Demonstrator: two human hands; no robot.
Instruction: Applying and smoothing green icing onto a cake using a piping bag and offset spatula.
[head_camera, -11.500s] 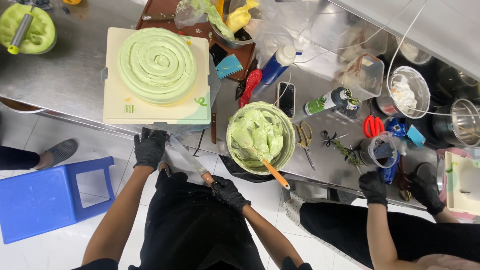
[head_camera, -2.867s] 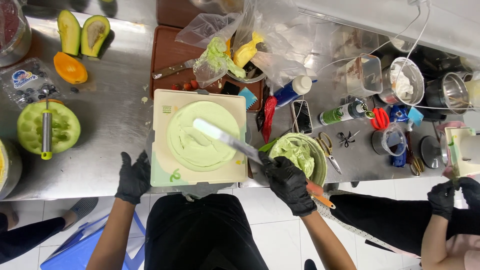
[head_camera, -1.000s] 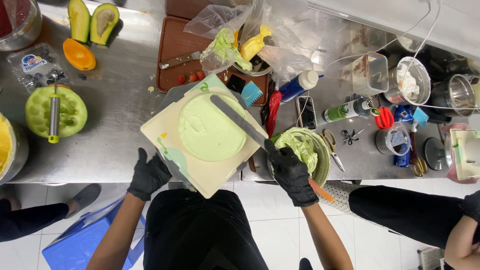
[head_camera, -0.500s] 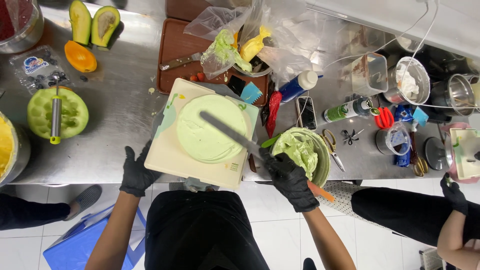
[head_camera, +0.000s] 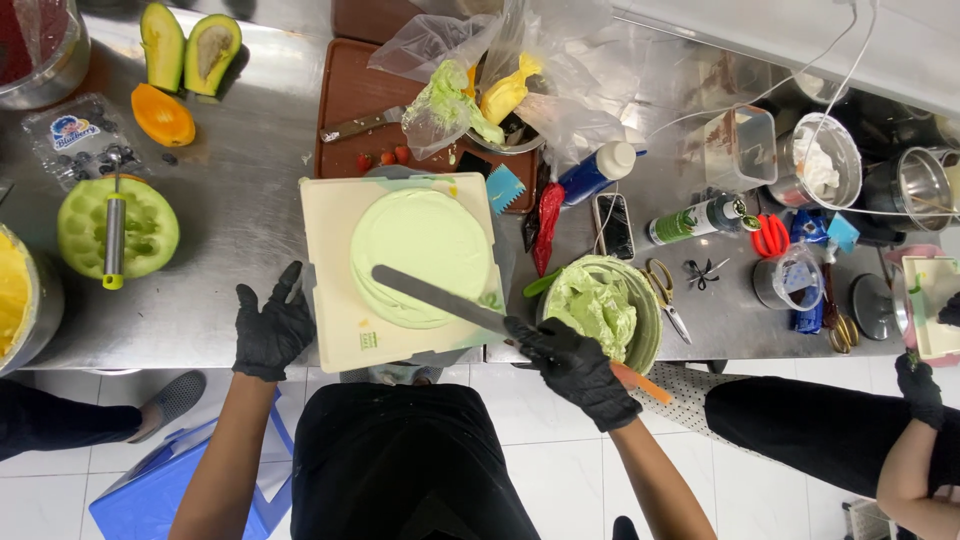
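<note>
Since half a second ago the board has turned square to me and my left hand (head_camera: 272, 330) has come off its corner. That hand, in a black glove, now sits with fingers spread at the desk (head_camera: 230, 240) edge, just beside the cream board (head_camera: 335, 260) but apart from it, holding nothing. My right hand (head_camera: 575, 368), also gloved, is closed around the handle of a long spatula (head_camera: 440, 300); the handle is hidden in my fist. The blade lies slanted across the near side of the pale green cake (head_camera: 425, 255), which sits on the board; I cannot tell whether it presses the cream or only skims it. What carries the board is mostly hidden beneath it. Just right of the cake stands a bowl of green cream (head_camera: 600, 308), an orange handle sticking out behind my wrist. Farther off lie a brown tray (head_camera: 360, 100), crumpled piping bags (head_camera: 480, 85) and halved avocados (head_camera: 190, 48). At the right edge, another person's gloved hand (head_camera: 918, 385) is partly cut off.
</note>
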